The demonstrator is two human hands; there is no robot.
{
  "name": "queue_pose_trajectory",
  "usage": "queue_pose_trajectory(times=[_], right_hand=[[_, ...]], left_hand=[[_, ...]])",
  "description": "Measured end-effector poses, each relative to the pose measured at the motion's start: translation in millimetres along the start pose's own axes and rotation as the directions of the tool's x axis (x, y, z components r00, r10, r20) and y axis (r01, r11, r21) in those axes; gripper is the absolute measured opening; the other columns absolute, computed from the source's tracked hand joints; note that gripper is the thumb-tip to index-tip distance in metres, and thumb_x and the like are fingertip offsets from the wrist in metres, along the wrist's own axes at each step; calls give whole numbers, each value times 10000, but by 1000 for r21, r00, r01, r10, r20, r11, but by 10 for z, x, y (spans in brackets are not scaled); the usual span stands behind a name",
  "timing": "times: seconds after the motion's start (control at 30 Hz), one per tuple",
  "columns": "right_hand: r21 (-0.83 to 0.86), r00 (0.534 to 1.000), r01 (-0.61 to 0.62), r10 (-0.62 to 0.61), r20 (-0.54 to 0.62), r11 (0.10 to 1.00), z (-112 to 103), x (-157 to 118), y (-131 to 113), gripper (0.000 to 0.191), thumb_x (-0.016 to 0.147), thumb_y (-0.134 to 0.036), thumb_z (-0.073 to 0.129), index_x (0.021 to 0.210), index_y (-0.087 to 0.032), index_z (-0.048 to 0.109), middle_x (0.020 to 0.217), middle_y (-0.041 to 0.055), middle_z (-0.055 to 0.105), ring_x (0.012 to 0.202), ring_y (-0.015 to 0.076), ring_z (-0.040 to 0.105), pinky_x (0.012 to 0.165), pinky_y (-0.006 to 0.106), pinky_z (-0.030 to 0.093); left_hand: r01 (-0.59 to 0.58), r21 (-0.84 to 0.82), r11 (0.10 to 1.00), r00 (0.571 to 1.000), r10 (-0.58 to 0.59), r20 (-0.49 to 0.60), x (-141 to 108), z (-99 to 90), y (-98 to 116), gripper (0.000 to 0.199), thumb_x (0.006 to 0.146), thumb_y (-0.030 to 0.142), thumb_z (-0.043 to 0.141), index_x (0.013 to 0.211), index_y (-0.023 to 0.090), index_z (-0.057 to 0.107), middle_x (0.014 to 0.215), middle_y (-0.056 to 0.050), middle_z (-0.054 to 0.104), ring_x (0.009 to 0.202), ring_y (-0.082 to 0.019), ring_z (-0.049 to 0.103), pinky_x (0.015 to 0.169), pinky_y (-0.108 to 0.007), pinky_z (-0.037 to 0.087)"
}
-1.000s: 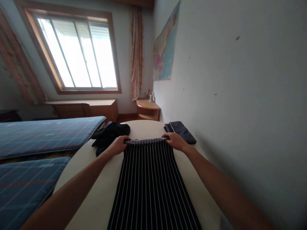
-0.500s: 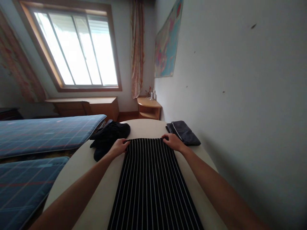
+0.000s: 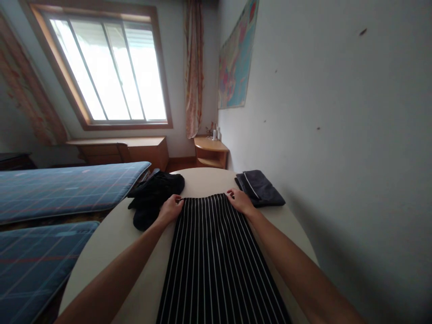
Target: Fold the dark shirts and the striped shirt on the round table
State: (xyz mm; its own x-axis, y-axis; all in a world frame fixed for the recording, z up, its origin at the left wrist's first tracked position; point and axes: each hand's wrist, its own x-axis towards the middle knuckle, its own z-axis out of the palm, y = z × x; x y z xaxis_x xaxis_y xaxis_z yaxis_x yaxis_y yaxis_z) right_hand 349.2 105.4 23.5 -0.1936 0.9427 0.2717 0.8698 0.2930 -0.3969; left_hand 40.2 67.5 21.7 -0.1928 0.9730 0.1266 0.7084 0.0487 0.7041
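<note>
A black garment with white stripes [image 3: 216,256] lies lengthwise on the pale round table [image 3: 202,180], its near end running out of view. Its gathered far edge looks like a waistband. My left hand [image 3: 171,208] pinches the left corner of that edge, and my right hand [image 3: 239,200] grips the right corner. Whether it is trousers or a skirt I cannot tell. Just beyond my left hand sits a crumpled heap of black clothing [image 3: 158,189]. A folded dark grey garment [image 3: 263,186] with a light trim line rests beside my right hand.
Two blue plaid mattresses [image 3: 67,189] stand left of the table, close to its edge. A white wall [image 3: 354,157] borders the right side. At the back are a wooden desk [image 3: 141,148] under the window and a corner shelf [image 3: 212,145] holding small items.
The garment's far edge now bows and ripples instead of lying straight. My right hand has shifted slightly left, my left slightly right, bringing them a little closer together.
</note>
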Motion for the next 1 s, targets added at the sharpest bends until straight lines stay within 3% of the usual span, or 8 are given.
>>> queue_pose_trajectory(times=[0.13,0.27,0.4,0.53,0.77,0.83,0.9,1.0], right_hand=[[-3,976,214,-214,-29,977,45,-27,-153,349,975,-271,447,1247,-158,635,1321,106,625,1258,195,528,1106,329,342],[-32,934,340,-333,128,940,150,-46,-293,472,991,-457,430,1355,-193,572,1438,107,539,1355,237,443,1155,399,274],[-147,945,281,-248,212,948,251,-69,-337,495,998,-497,404,1358,-200,567,1400,117,570,1298,259,488,1127,422,287],[-266,973,207,-169,157,942,222,-156,-364,438,1003,-446,405,1303,-194,602,1327,119,609,1225,244,524,1062,385,342],[-488,996,21,23,83,873,-22,-502,-466,340,981,-288,423,1171,-121,649,1208,183,641,1112,258,590,942,358,414],[-530,992,-40,98,83,847,-97,-610,-502,334,971,-219,420,1186,-102,647,1210,214,637,1082,267,620,905,360,440],[-571,975,-104,198,105,814,-168,-705,-542,366,964,-140,384,1217,-80,642,1222,247,629,1069,274,645,874,362,460],[-608,936,-161,316,157,778,-273,-818,-601,400,920,-29,370,1169,-59,682,1169,267,659,1033,278,677,819,359,482]], left_hand=[[-236,146,961,968,245,-47,-464,80,269,419,875,313,586,1269,170,574,1447,-156,460,1339,-320,437,1117,-465,347],[-509,127,852,848,470,245,-1220,279,560,603,931,487,514,1477,253,411,1621,-115,219,1483,-357,195,1183,-561,216],[-561,14,828,687,456,566,-1725,392,661,738,912,643,461,1558,359,243,1661,-38,-25,1490,-402,-85,1177,-662,70],[-619,19,785,597,455,660,-1727,300,600,787,912,625,482,1575,347,163,1644,-58,-81,1475,-407,-106,1164,-680,37],[-781,-80,620,316,503,805,-1283,-170,462,779,841,470,657,1529,380,303,1649,-23,104,1489,-396,45,1178,-639,123],[-768,-55,638,348,489,800,-1256,-243,471,633,864,453,634,1460,380,434,1634,-10,208,1491,-375,127,1188,-607,166],[-711,49,701,484,438,757,-1321,-243,500,533,930,516,522,1428,328,487,1627,-45,237,1486,-375,162,1181,-602,196],[-582,227,781,671,304,677,-1509,-140,545,739,959,668,312,1545,219,305,1637,-150,116,1478,-427,76,1153,-660,176]])
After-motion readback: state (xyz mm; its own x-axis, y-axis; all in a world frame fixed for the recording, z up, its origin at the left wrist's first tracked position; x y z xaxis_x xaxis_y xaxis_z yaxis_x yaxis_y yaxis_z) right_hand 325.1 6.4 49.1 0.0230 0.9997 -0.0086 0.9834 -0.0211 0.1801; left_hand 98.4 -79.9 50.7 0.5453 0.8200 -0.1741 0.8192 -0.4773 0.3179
